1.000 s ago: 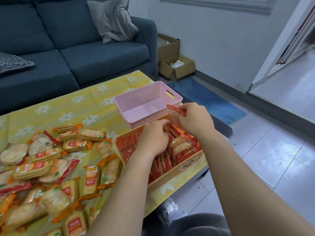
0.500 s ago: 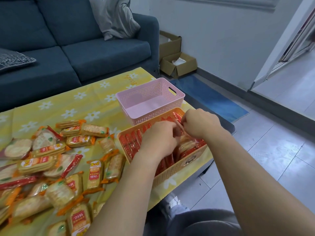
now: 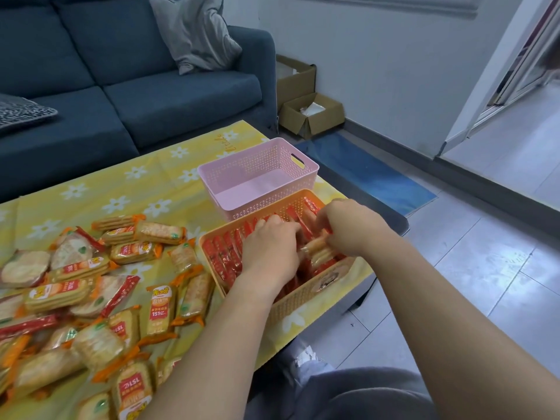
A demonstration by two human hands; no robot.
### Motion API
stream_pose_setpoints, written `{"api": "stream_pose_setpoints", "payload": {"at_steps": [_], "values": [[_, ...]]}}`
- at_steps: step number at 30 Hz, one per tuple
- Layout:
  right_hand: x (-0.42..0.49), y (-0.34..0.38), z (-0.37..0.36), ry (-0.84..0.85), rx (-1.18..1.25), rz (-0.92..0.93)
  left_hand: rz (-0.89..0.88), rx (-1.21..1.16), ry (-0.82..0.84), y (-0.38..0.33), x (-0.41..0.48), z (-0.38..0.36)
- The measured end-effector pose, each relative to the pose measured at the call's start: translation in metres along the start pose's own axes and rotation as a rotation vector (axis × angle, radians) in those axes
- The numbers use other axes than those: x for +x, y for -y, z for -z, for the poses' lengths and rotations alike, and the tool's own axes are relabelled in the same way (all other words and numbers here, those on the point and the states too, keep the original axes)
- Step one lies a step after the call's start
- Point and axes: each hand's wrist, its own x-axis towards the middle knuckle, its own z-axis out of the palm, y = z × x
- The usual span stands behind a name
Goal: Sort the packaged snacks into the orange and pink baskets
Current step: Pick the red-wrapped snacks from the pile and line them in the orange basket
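Lowered, left hand (image 3: 269, 247) and right hand (image 3: 348, 228) bury in glossy red packets (image 3: 224, 256); neither grip discernible.

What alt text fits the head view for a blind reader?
A person's left hand and right hand reach into an orange basket of red snack packets on a yellow flowered tablecloth. Behind it stands an empty pink basket; loose snack packets lie at left.

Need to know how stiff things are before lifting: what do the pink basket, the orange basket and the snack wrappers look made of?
Pink basket: moulded plastic, matte, judging by perforated lattice walls and cut-out handle. Orange basket: likely the same plastic, same lattice. Snack wrappers: thin glossy film, probably plastic, partly clear, crimped ends.
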Motion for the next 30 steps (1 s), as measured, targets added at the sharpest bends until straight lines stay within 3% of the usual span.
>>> {"api": "stream_pose_setpoints", "payload": {"at_steps": [3, 6, 8, 11, 16, 19, 22, 26, 30], "values": [[-0.001, -0.006, 0.006, -0.097, 0.108, -0.024, 0.041, -0.132, -0.037, 0.001, 0.005, 0.004], [-0.008, -0.012, 0.019, -0.386, 0.376, -0.098, 0.132, -0.556, -0.065, 0.004, 0.011, 0.018], [-0.013, -0.009, 0.025, -0.457, 0.51, -0.238, 0.198, -0.79, -0.094, 0.004, 0.011, 0.027], [-0.018, 0.001, 0.032, -0.295, 0.688, -0.314, 0.259, -0.975, -0.091, 0.004, 0.008, 0.033], [-0.022, 0.006, 0.042, -0.067, 0.768, -0.125, 0.287, -1.117, -0.089, 0.016, -0.002, 0.033], [-0.022, 0.003, 0.043, 0.08, 0.722, -0.13, 0.234, -1.096, -0.059, 0.024, -0.01, 0.031], [-0.026, -0.002, 0.043, 0.089, 0.671, -0.106, 0.203, -1.0, -0.064, 0.028, -0.015, 0.025], [-0.029, -0.008, 0.05, -0.004, 0.636, -0.141, 0.099, -0.262, -0.075, 0.021, -0.022, 0.027], [-0.03, 0.009, 0.042, -0.006, 0.535, -0.132, 0.216, 0.093, 0.094, 0.004, -0.025, 0.023]]}}
